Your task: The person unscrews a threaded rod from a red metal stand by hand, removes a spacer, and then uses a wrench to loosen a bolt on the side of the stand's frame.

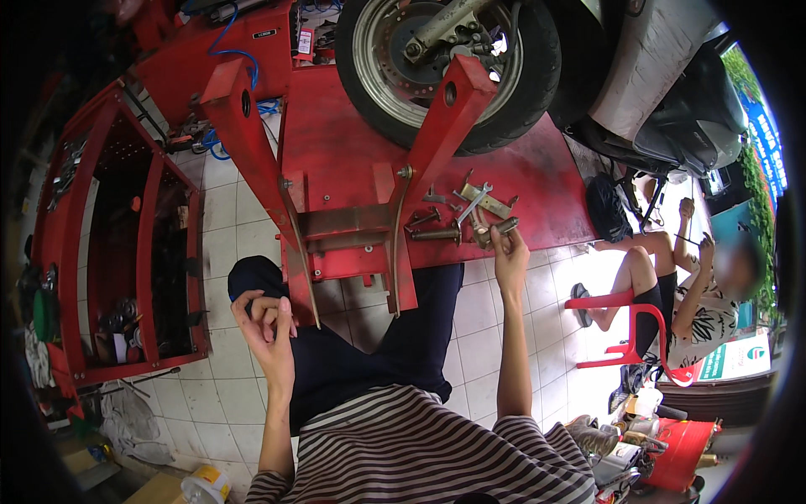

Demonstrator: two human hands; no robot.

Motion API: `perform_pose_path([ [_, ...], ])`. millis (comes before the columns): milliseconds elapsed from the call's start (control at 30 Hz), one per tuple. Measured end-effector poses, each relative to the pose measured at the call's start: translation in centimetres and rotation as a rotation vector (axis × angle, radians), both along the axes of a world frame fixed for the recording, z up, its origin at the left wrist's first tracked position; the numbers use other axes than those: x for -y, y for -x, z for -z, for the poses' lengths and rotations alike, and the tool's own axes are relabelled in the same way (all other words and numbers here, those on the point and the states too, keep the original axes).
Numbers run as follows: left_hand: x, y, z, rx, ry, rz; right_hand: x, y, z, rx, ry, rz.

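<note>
My right hand [510, 256] reaches to the edge of the red lift platform [336, 181], thumb and fingers closed on the end of a small cylindrical metal part [505, 225]. Close beside it lie an open-ended wrench [477, 200], a pale metal bracket [501, 207] and a long bolt-like piece [435, 235]. A smaller bolt [422, 219] rests just behind that piece. Over my left knee, my left hand [267, 328] is loosely curled, its fingers apart and nothing visible in them.
Red steel uprights [432, 143] rise in front of me, with a scooter wheel [449, 76] behind. A red tool rack [147, 252] stands left. Someone sits on a red chair [621, 332] at right. Tools and a red container [684, 454] are at lower right, a white bucket [204, 485] at lower left.
</note>
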State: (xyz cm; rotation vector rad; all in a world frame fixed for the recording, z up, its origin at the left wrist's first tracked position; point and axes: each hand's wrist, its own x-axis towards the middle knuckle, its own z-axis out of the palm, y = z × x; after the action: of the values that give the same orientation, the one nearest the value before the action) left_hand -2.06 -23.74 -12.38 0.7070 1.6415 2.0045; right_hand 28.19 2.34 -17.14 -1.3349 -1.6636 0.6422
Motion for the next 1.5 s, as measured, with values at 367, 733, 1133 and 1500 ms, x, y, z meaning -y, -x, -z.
perform_pose_path([
  [367, 1.1, 1.1, 1.9, 0.004, 0.069, -0.016, 2.8, 0.9, 1.9, 0.039, -0.011, -0.039],
  [733, 0.6, 0.8, 2.2, -0.019, 0.066, 0.013, 1.1, 1.6, 1.6, 0.170, -0.110, -0.142],
  [1133, 0.4, 0.2, 2.1, -0.004, 0.126, 0.065, -2.2, -1.2, -2.6, 0.270, -0.007, -0.290],
  [1500, -2.8, -7.8, 0.3, -0.192, 0.229, 0.506, -4.3, -0.4, 1.0, 0.068, -0.113, -0.071],
])
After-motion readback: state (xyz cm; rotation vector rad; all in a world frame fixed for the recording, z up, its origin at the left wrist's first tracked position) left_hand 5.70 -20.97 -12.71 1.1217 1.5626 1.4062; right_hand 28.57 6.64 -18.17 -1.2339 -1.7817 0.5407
